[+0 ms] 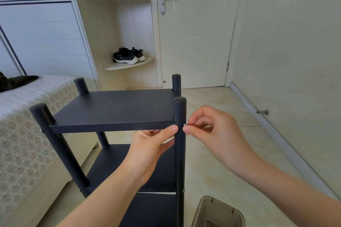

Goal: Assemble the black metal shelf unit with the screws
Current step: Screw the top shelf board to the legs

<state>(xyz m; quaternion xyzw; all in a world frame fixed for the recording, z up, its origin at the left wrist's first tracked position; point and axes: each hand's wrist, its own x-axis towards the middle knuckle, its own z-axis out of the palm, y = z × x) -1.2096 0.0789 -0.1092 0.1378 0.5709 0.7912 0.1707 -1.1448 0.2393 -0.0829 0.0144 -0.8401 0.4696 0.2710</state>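
The black metal shelf unit stands upright on the floor in front of me, with its top shelf [118, 108] resting between round posts. My left hand [153, 145] grips the front edge of that shelf from below, thumb pressed beside the near right post [180, 145]. My right hand [212, 127] pinches a small silver screw [185, 124] between thumb and forefinger, its tip touching the right side of that post at shelf height. Two lower shelves [132, 164] show beneath my left arm.
A bed with a patterned cover [27, 120] lies close on the left. A translucent brown plastic container [219, 212] sits on the floor by the unit's right foot. A closed door [195, 27], a corner shelf with black shoes [129, 55] and a wall doorstop [263, 112] are beyond.
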